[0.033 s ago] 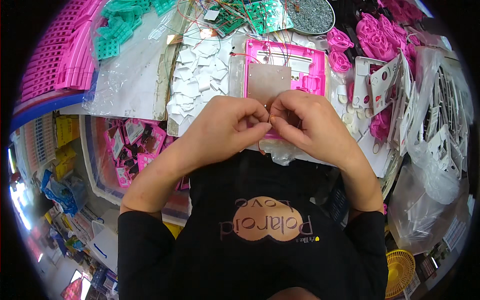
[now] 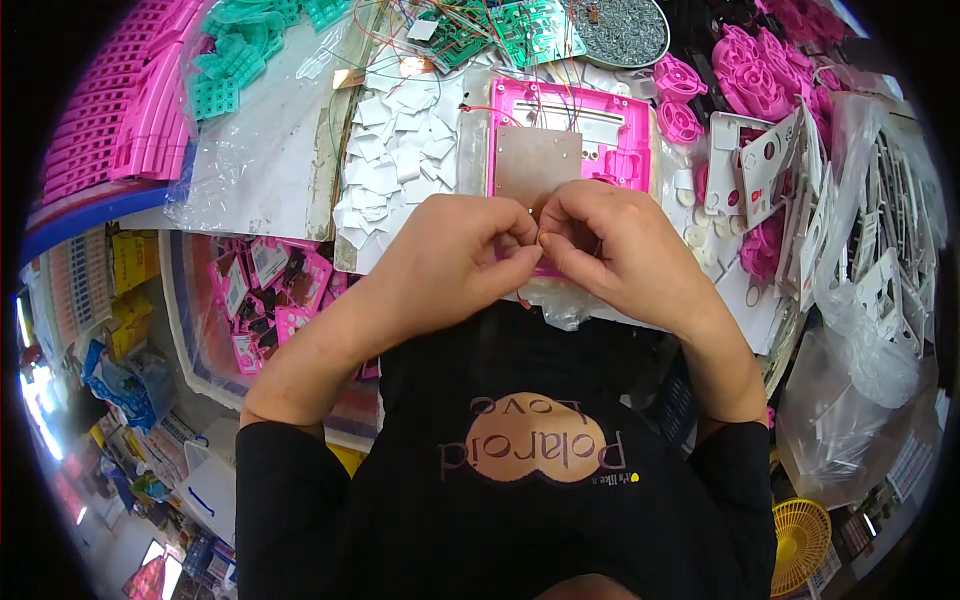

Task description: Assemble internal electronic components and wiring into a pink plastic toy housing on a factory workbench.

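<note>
Left hand (image 2: 445, 255) and right hand (image 2: 622, 245) meet tip to tip, thumb and forefinger of each drawn into a pinch. Can't tell whether the fingers grasp anything – whatever is between the tips is too small or hidden.

The work is right under them: pink plastic housing (image 2: 641, 122), glossy, rectangular, raised rim, near end covered by the hands. Flat grey-brown plate (image 2: 538, 160), smooth, square-cornered, lies over its left part. Thin coloured wires (image 2: 577, 108) run from the housing toward green circuit boards (image 2: 540, 32) at the far side of the table (image 2: 290, 205).

Left of the housing: loose heap of flat white pieces (image 2: 400, 160), angular, matte. Further left, soft-looking teal keypads (image 2: 240, 65), beside clear crinkled film, then stacked pink slotted panels (image 2: 120, 125). Below those, a bin (image 2: 185, 340) with mixed pink parts (image 2: 290, 290).

Beyond, right of the boards: round dish (image 2: 667, 42) full of small grey metal bits. Right side – curvy pink ring-like parts (image 2: 750, 75), white panels (image 2: 735, 165) with cut-outs, a clear plastic bag (image 2: 835, 430), wrinkled. Yellow lattice basket (image 2: 800, 504) at lower right.
</note>
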Demonstrator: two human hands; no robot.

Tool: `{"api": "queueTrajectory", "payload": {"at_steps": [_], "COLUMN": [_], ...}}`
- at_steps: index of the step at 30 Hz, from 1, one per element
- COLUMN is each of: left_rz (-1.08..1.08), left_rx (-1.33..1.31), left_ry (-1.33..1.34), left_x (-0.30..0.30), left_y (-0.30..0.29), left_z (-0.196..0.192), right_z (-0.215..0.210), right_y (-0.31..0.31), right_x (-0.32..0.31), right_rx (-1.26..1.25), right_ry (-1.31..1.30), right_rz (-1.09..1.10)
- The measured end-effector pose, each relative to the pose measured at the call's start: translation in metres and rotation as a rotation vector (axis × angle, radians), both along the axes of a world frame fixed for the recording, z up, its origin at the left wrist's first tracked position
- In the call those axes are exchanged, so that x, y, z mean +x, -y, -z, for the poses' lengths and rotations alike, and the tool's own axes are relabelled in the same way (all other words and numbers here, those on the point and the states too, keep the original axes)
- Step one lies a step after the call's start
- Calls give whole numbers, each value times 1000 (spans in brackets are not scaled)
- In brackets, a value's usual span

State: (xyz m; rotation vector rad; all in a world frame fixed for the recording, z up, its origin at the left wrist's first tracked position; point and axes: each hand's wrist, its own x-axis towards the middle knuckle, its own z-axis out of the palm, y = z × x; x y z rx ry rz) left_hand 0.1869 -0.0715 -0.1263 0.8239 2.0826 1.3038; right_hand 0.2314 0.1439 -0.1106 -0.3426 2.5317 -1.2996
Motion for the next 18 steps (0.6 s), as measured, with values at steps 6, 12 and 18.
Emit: {"api": "queueTrajectory", "payload": {"at_steps": [6, 12, 18], "left_rz": [-87, -84, -104], "left_rx": [-23, -24, -10], "left_ry": [-304, 48, 19], "left_x": [12, 2, 1], "left_y": [-11, 3, 2], "left_z": [10, -1, -2], "right_z": [1, 7, 5], "right_y": [1, -6, -6], "right_x": [1, 1, -1], "right_rx": [-14, -144, -149], "right_ry": [25, 73, 100], "right_rz": [8, 24, 22]}}
